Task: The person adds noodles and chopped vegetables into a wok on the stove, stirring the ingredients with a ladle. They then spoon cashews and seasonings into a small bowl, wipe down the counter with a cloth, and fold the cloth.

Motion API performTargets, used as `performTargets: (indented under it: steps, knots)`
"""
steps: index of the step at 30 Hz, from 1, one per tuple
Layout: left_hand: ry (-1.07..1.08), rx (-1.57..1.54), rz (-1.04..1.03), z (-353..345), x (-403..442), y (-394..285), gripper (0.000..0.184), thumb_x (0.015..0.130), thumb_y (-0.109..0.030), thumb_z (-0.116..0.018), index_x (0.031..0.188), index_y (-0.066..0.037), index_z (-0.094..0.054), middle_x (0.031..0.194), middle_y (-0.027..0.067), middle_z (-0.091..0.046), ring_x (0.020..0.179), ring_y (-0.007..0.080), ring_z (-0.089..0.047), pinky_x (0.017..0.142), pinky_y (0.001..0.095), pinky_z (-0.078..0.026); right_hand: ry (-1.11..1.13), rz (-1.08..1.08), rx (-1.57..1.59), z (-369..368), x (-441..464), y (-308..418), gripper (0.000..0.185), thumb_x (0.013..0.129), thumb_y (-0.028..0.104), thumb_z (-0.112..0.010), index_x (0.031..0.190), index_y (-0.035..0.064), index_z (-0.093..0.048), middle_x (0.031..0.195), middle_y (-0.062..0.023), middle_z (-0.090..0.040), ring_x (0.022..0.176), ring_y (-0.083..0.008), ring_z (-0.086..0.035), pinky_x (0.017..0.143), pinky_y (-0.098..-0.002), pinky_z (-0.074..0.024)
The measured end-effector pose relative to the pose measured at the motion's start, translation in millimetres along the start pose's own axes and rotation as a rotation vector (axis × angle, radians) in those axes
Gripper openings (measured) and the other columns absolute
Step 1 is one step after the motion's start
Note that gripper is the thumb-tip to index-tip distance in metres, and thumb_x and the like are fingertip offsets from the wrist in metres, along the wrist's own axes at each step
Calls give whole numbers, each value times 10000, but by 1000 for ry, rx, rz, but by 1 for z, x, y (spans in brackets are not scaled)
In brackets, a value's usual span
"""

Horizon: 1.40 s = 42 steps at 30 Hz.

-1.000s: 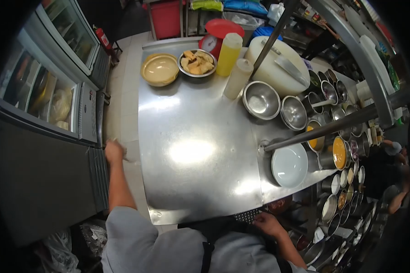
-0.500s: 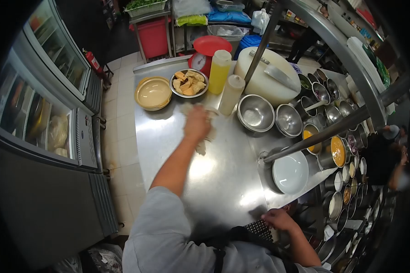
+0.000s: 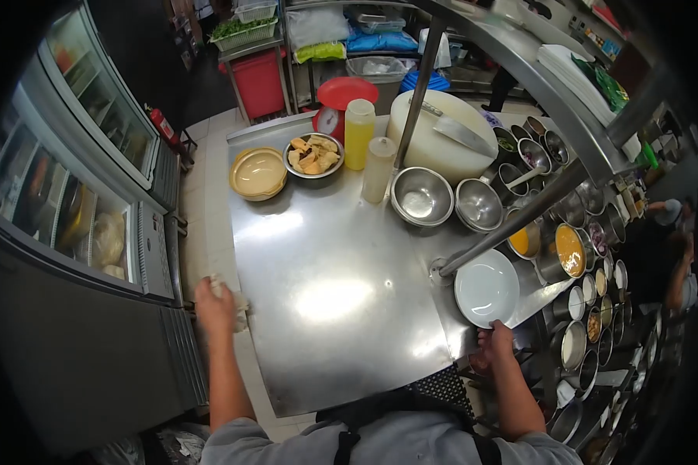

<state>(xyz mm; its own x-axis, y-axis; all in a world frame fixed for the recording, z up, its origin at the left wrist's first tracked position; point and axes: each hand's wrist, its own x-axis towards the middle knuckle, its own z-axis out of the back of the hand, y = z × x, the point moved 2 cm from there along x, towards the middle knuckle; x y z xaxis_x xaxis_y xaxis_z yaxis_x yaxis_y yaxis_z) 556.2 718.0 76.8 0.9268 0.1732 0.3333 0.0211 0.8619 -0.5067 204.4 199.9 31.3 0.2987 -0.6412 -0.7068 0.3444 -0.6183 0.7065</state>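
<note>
My left hand point(image 3: 215, 306) is closed around a crumpled, pale cloth point(image 3: 241, 310), held just past the left edge of the steel table point(image 3: 326, 341). On the right, my right hand point(image 3: 498, 338) grips the near rim of a round white plate point(image 3: 485, 291), its fingers partly hidden beneath the edge. The plate rests on the steel surface beside a metal post point(image 3: 512, 225). Farther back stand a tan bowl point(image 3: 257, 172) and a metal bowl of cut pieces of food point(image 3: 313, 157).
Two squeeze bottles, one yellow point(image 3: 359, 136) and one pale point(image 3: 378, 172), stand near metal bowls point(image 3: 422, 198). Behind are a thick white cutting block point(image 3: 419, 151) with a cleaver point(image 3: 464, 135) and a red scale point(image 3: 347, 94). A glass-door fridge point(image 3: 70, 209) lines the left.
My left hand has moved with the cloth from the tabletop toward me and off the left edge. My right hand has gone forward to the plate's rim. The view has shifted slightly.
</note>
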Motion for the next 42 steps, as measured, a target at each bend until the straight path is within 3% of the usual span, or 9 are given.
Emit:
performTargets:
  steps: [5,7,10,15,17,20,25,33,42]
  knots:
    - [160,-143,-189,-27,-5,-51,406,773,-199,-675,1109,-6,-552,1110,172,-544,1070,357,-508,963,465,-382,-119,152,-135,22,-48,-19,143,805,42,-462,894,-56,-518,640,-150,-556,386,-211,-497,328,-318,-402]
    - [275,206,-282,-58,-1,-50,426,758,-227,-690,1117,-32,-570,1145,133,-539,1143,313,-459,1016,568,-273,-64,152,-198,5,-99,-18,180,811,4,-436,929,-106,-516,629,-154,-558,369,-223,-513,307,-321,-419]
    - [-24,80,-472,-67,33,-110,447,745,-261,-696,1134,-73,-584,1176,111,-525,1178,289,-426,1024,617,-196,219,45,-325,-25,-119,-27,221,829,13,-448,979,-113,-552,667,-174,-603,422,-218,-562,367,-316,-478]
    - [36,126,-480,-132,121,-174,540,725,-237,-701,1232,-134,-549,1202,142,-505,1183,304,-424,1018,571,-234,490,-18,-662,-109,-119,-44,242,860,83,-485,1018,-85,-561,705,-158,-629,523,-205,-622,460,-306,-530]
    - [304,105,-460,-149,137,-186,516,734,-162,-673,1231,-132,-538,1181,152,-523,1147,326,-468,973,530,-328,528,-9,-707,-135,-121,-44,246,859,89,-491,1025,-81,-558,711,-156,-630,534,-203,-628,468,-306,-534]
    - [403,41,-374,-173,150,-189,430,773,-82,-599,1199,-120,-551,1137,176,-547,1075,353,-522,903,468,-421,563,-26,-757,-152,-120,-45,221,877,100,-516,986,-87,-559,686,-149,-627,531,-202,-625,489,-310,-527]
    - [251,-94,-485,-188,148,-169,336,801,-15,-513,1122,-84,-585,1048,196,-567,1001,370,-554,857,432,-464,659,-13,-800,-162,-108,-51,219,871,90,-513,988,-90,-552,716,-144,-624,534,-200,-626,499,-313,-533]
    - [212,-189,-564,-156,86,-172,182,718,38,-538,885,-16,-586,945,204,-568,919,395,-554,800,465,-457,640,-13,-773,-146,-102,-51,218,855,68,-500,1000,-75,-576,737,-140,-633,518,-190,-616,468,-307,-528]
    - [244,-181,-507,-103,-32,-170,241,759,-12,-548,990,-30,-615,1046,193,-573,956,368,-549,831,438,-456,648,10,-806,-134,-110,-44,237,837,92,-492,970,-91,-562,712,-143,-626,519,-192,-617,462,-304,-527]
